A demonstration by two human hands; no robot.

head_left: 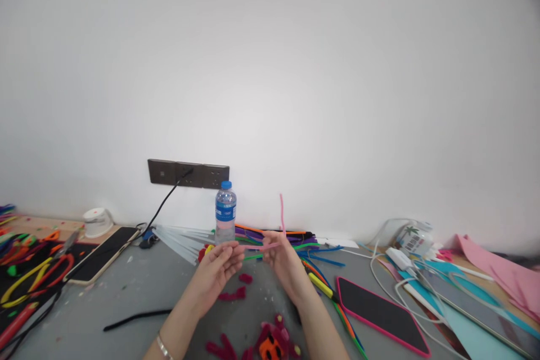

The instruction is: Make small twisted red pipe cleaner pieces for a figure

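A pink pipe cleaner (282,211) is stretched between my two hands above the grey table. My left hand (221,264) pinches one end of it, fingertips pressed together. The fingers of my right hand (280,261) are closed around its other part, and its free end sticks straight up behind them. Below my hands lie small dark-red fuzzy pieces (233,294). Nearer to me, partly cut off by the lower edge, is a dark-red fuzzy figure (272,343) with an orange and black face.
Behind my hands stand a water bottle (225,211), several glue sticks (179,242) and coloured pipe cleaners (329,259). Phones lie left (103,254) and right (382,315). Scissors (40,281) are at the left; white cables (379,270) and coloured paper (489,270) at the right.
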